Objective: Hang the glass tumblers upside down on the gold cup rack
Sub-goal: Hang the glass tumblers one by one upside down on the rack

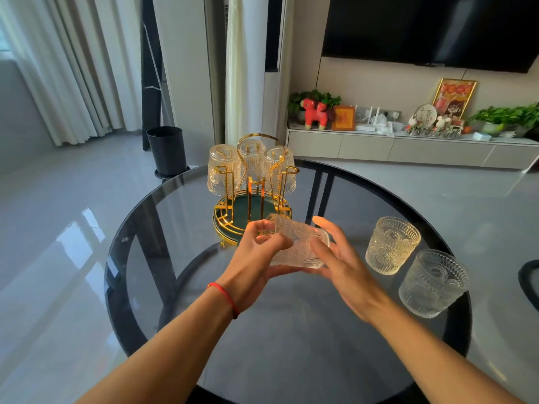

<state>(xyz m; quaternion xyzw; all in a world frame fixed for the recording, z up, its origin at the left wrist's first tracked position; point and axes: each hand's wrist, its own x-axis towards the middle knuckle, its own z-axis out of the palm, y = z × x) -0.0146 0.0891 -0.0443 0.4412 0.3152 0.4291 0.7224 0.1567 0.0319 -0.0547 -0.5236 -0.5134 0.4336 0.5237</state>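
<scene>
The gold cup rack (253, 199) stands on a green round base at the far middle of the glass table. Three ribbed glass tumblers hang upside down on it: one at the left (223, 170), one at the back (251, 157), one at the right (280, 170). I hold another tumbler (297, 244) tilted on its side just in front of the rack. My left hand (256, 258) grips it with fingers curled round its base end. My right hand (339, 260) touches its rim end with straight fingers. Two more tumblers stand upright at the right, one nearer the rack (390, 244) and one nearer me (433, 282).
The round dark glass table (175, 217) has a black rim. A black bin (166, 151) stands on the floor behind it at the left. A low TV cabinet (408, 147) with ornaments lines the far wall. A dark object (529, 279) shows at the right edge.
</scene>
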